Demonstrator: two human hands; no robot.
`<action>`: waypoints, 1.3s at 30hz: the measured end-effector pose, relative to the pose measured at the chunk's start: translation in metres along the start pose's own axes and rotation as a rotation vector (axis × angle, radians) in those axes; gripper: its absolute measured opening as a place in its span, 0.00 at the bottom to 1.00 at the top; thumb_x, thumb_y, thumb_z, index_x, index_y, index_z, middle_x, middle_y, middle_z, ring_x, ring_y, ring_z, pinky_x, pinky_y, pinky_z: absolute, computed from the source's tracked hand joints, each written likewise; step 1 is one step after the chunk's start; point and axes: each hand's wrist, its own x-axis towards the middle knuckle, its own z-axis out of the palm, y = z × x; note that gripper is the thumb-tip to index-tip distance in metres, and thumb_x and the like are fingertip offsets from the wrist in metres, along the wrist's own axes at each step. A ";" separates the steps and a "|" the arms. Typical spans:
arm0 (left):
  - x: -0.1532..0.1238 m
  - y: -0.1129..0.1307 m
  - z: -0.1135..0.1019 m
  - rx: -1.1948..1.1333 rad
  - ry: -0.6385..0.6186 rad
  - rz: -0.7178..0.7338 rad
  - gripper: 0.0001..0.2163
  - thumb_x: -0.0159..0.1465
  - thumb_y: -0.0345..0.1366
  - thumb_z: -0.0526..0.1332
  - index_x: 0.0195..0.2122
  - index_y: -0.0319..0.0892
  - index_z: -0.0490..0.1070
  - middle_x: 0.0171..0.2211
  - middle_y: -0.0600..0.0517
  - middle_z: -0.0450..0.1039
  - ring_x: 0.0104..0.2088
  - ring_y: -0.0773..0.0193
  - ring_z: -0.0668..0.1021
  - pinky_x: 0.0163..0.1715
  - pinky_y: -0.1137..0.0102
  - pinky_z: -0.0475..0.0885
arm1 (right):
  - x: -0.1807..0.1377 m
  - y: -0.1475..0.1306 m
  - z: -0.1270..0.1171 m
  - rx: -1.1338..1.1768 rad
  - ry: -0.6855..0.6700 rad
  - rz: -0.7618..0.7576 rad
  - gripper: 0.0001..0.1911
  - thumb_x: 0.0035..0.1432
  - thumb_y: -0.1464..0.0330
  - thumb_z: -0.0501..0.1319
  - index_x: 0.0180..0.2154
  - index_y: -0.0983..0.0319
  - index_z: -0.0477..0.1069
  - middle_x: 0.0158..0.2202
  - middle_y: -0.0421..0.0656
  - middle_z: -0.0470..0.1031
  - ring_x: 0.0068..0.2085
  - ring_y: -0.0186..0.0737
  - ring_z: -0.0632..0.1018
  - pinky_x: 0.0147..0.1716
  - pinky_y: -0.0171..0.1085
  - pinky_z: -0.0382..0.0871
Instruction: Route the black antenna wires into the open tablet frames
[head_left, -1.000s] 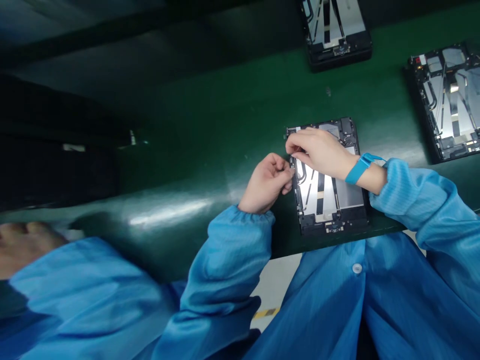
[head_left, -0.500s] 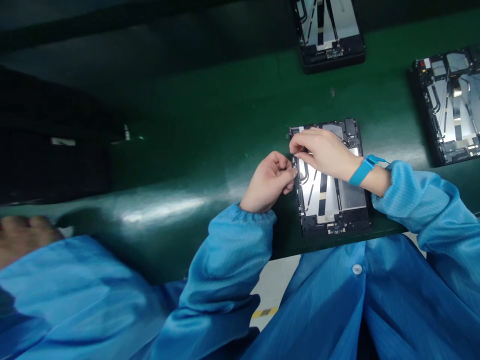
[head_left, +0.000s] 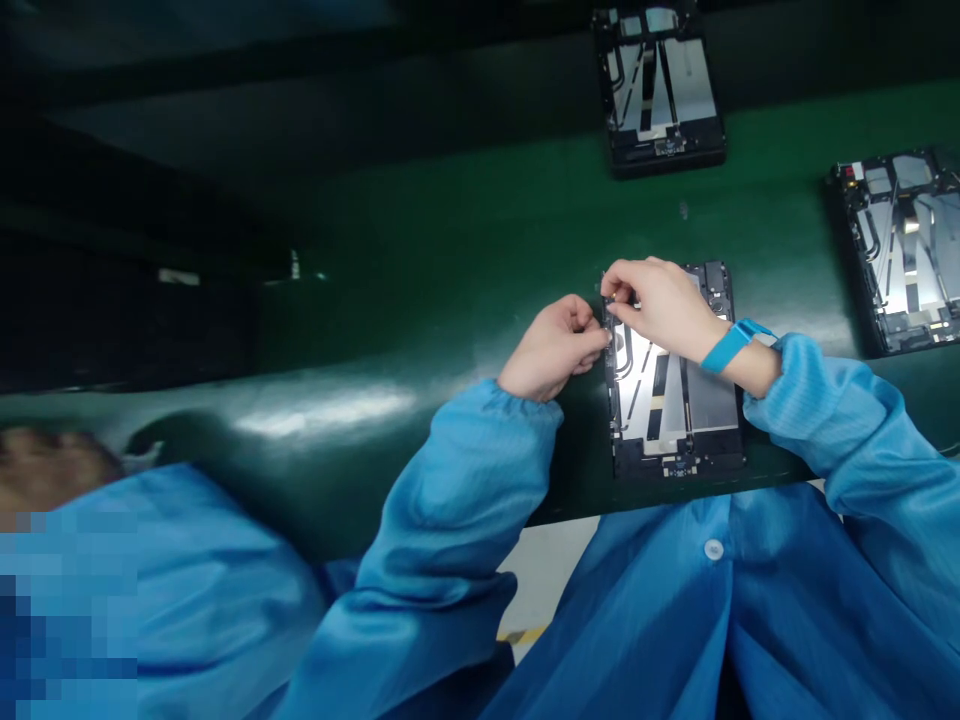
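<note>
An opened tablet [head_left: 712,400], its silver inside and dark flex cables showing, lies near the front edge of the green table. My left hand [head_left: 559,345] is closed at the tablet's left edge, with thumb and forefinger pinched there. Over the tablet's upper left part, my right hand [head_left: 664,305] is pinched too, its fingertips close above the left edge. Whatever sits between either set of fingertips is too small to make out. A blue wrist strap [head_left: 729,346] is around my right wrist. My right hand hides the tablet's upper middle.
Another opened tablet [head_left: 694,85] rests on a dark block at the back, and one more [head_left: 885,240] at the right. A co-worker's hand [head_left: 56,465] and blue sleeve [head_left: 225,560] are at the left. Dark equipment [head_left: 112,310] stands at the back left of the green table [head_left: 420,270].
The view has shifted, so the table things sit slightly lower in the picture. Both my hands stay pinched at the tablet's left edge, with only slight movement of the fingers.
</note>
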 end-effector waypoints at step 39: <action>0.010 -0.011 0.004 -0.036 0.095 -0.003 0.25 0.51 0.39 0.78 0.31 0.48 0.56 0.12 0.66 0.60 0.11 0.73 0.61 0.11 0.78 0.54 | -0.002 -0.005 -0.005 -0.021 -0.107 0.028 0.17 0.65 0.78 0.56 0.51 0.62 0.77 0.49 0.49 0.82 0.52 0.50 0.78 0.53 0.45 0.68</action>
